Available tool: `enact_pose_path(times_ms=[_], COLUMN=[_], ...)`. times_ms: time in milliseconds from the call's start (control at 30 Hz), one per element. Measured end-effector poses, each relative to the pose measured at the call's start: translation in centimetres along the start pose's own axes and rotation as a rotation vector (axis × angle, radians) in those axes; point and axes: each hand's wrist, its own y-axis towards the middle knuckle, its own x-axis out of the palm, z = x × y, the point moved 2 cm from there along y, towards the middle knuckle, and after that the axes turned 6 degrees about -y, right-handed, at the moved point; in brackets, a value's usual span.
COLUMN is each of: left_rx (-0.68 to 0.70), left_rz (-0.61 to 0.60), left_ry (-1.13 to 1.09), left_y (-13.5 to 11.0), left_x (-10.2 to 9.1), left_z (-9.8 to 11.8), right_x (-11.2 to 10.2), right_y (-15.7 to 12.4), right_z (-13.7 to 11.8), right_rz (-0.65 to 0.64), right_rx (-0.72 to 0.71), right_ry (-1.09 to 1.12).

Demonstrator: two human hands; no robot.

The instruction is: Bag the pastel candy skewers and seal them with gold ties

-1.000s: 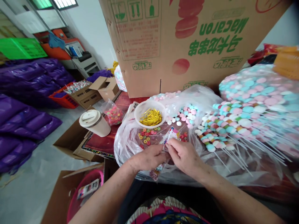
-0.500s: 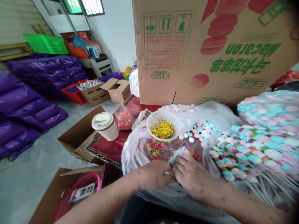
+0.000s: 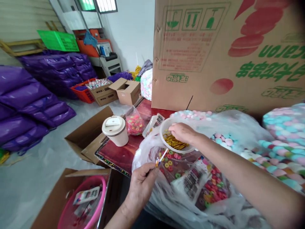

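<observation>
My left hand (image 3: 141, 184) is closed on a small wrapped candy stick (image 3: 161, 157), held up over a clear plastic bag (image 3: 152, 197). My right hand (image 3: 182, 133) reaches into a clear bowl (image 3: 164, 125) of gold twist ties (image 3: 175, 144); its fingers are curled down onto the ties, and I cannot make out whether they hold one. Loose coloured candy rings (image 3: 170, 162) and a printed packet (image 3: 190, 181) lie on the plastic below the bowl.
A big cardboard box (image 3: 214, 54) stands behind the table. A lidded white cup (image 3: 115, 130) and a candy bag (image 3: 134, 124) sit on the red tabletop (image 3: 119, 154). Pastel lollipops (image 3: 274, 143) lie right. Pink basin (image 3: 82, 206) in a carton, purple sacks (image 3: 30, 101) left.
My hands were together at the packet. Now the right hand has gone up into the tie bowl and the left has lifted away with the stick. The view shifted left.
</observation>
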Motion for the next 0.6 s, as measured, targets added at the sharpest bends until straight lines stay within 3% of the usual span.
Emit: enact_pose_path(times_ms=[100,200,433,600], left_rx=[-0.31,-0.521,-0.548,-0.55], left_rz=[0.034,0.021,0.017,0.036], left_ry=[-0.234,-0.388,-0.469,-0.517], left_y=[-0.1,-0.3,0.0,-0.2], left_x=[0.1,0.3,0.4,1.1], left_z=[-0.4,-0.2,1.0,1.4], right_x=[2.3,3.7,1.4,1.3], right_y=[3.0,3.3,0.7,1.5], right_z=[0.1,0.1,1.1,0.5], right_rz=[-0.014,-0.012,0.071,0.053], right_rx=[0.014,-0.002,0.042,0.012], right_ry=[-0.053,-0.101,-0.122,-0.122])
